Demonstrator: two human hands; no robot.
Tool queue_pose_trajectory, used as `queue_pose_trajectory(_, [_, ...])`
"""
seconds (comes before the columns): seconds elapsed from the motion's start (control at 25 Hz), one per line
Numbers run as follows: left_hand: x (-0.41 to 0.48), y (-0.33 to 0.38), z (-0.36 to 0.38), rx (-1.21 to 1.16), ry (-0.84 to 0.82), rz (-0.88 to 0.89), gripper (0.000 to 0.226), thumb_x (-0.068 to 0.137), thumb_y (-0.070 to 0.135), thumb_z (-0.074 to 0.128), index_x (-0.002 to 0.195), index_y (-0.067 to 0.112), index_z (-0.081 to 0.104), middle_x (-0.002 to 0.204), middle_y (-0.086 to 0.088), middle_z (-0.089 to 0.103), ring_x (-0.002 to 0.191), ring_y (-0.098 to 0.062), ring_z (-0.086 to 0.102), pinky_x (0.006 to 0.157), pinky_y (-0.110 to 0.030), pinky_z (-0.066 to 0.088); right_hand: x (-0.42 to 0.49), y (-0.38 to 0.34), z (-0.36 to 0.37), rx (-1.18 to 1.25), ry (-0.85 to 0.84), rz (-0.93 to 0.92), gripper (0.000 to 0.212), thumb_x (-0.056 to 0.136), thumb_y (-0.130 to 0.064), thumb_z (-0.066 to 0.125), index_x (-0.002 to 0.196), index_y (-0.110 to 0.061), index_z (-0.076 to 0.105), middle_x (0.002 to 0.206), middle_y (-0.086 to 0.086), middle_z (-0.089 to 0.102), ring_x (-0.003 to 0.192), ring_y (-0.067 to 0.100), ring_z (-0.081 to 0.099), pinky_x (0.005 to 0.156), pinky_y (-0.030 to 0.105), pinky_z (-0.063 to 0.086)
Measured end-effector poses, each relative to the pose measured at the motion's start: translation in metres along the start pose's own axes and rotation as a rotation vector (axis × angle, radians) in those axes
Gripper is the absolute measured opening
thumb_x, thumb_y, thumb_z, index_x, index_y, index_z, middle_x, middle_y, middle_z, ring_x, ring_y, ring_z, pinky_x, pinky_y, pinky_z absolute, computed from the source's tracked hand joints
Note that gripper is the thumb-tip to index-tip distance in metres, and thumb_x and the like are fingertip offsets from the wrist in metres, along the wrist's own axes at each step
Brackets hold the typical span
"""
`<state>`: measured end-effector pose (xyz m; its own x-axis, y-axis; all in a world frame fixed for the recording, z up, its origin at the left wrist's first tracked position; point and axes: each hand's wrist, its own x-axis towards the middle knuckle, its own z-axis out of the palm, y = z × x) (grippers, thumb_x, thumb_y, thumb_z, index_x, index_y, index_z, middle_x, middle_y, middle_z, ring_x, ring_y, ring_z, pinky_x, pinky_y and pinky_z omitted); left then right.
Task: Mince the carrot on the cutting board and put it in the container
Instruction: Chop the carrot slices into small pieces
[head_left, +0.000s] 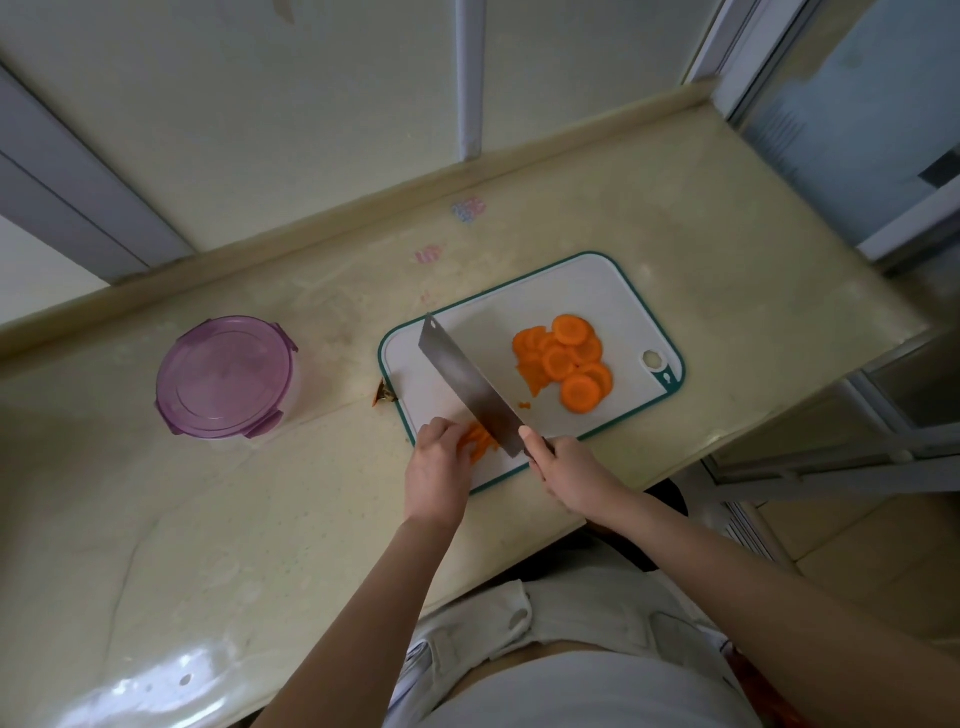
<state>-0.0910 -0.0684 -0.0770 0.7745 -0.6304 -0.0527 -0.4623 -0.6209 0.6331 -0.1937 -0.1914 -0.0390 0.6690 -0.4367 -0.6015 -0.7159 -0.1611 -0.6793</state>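
Nearest to me, at six o'clock, are my pale shirt and my two bare forearms reaching out over the counter's near edge. My left hand (439, 457) is curled over a small stack of carrot slices (480, 439) at the board's seven o'clock corner, fingertips pinning them down. My right hand (566, 467) is wrapped tight round the handle of a cleaver (467, 384). Its broad blade runs from my fist towards eleven o'clock, with the edge just beside the pinned slices. I cannot tell whether it touches the board.

The cutting board (587, 280) is white with a teal rim and lies skewed on the counter, its hanging hole (651, 358) at three o'clock. On its right half sits a loose heap of carrot rounds (566, 364), overlapping one another, and a small orange crumb (525, 404) lies between the heap and the blade. A brownish carrot stub (383, 396) rests on the counter against the board's nine o'clock edge.

Well apart, at nine o'clock from the board, stands the round container (226, 376), its tinted purple lid clipped on. Through that lid I cannot make out what is inside.

The counter (208, 519) is glossy cream stone, catching glare near seven o'clock. Faint pink and blue marks (467, 209) show at twelve o'clock near the raised back lip. Beyond are a pale wall with grey strips and, at two o'clock, a frosted glass pane in a light frame.
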Motion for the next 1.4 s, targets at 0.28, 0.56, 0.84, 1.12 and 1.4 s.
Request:
queue_pose_trajectory(0.28, [0.006,-0.001,-0.008,-0.070,-0.008,-0.029,0.023,0.088,0.011,0.062,0.109,0.003,0.066,0.099,-0.008,0.060,0.087,-0.021,0.057,0.077,-0.018,0.039,-0.010,-0.011,0.004,0.030,0.073,-0.044,0.058,0.098,-0.051,0.034,0.056,-0.012,0.039,0.042,-0.007,0.036,0.033,0.003,0.036,0.048,0.025,0.032])
queue_pose_trajectory(0.56, [0.010,-0.001,-0.005,-0.059,-0.031,-0.092,0.019,0.090,0.010,0.059,0.102,0.001,0.069,0.096,-0.007,0.054,0.081,-0.015,0.051,0.074,-0.016,0.039,-0.017,-0.011,0.009,-0.028,0.056,-0.022,0.059,0.097,-0.052,0.035,0.053,-0.012,0.036,0.047,0.000,0.037,0.044,0.013,0.038,0.053,0.029,0.034])
queue_pose_trajectory(0.84, [0.013,0.000,-0.003,-0.025,-0.048,-0.116,0.018,0.090,0.009,0.057,0.098,0.003,0.071,0.092,-0.008,0.056,0.081,-0.021,0.054,0.069,-0.020,0.039,-0.014,-0.010,0.018,-0.164,0.052,0.007,0.060,0.098,-0.052,0.033,0.054,-0.010,0.035,0.051,0.003,0.040,0.048,0.016,0.041,0.052,0.030,0.033])
queue_pose_trajectory(1.12, [0.014,-0.001,-0.001,-0.040,-0.050,-0.135,0.018,0.089,0.007,0.056,0.097,0.007,0.072,0.092,-0.009,0.057,0.082,-0.023,0.054,0.068,-0.020,0.037,-0.008,-0.010,0.032,-0.241,0.084,0.033,0.057,0.097,-0.053,0.032,0.058,-0.013,0.038,0.054,0.001,0.042,0.047,0.014,0.040,0.045,0.023,0.030])
queue_pose_trajectory(1.4, [0.012,0.000,-0.001,-0.029,-0.057,-0.112,0.015,0.089,0.012,0.059,0.094,0.005,0.071,0.092,-0.007,0.056,0.084,-0.021,0.053,0.070,-0.018,0.036,-0.007,-0.006,0.021,-0.060,0.063,-0.007,0.057,0.098,-0.050,0.032,0.055,-0.014,0.038,0.050,-0.001,0.041,0.044,0.012,0.041,0.051,0.029,0.034])
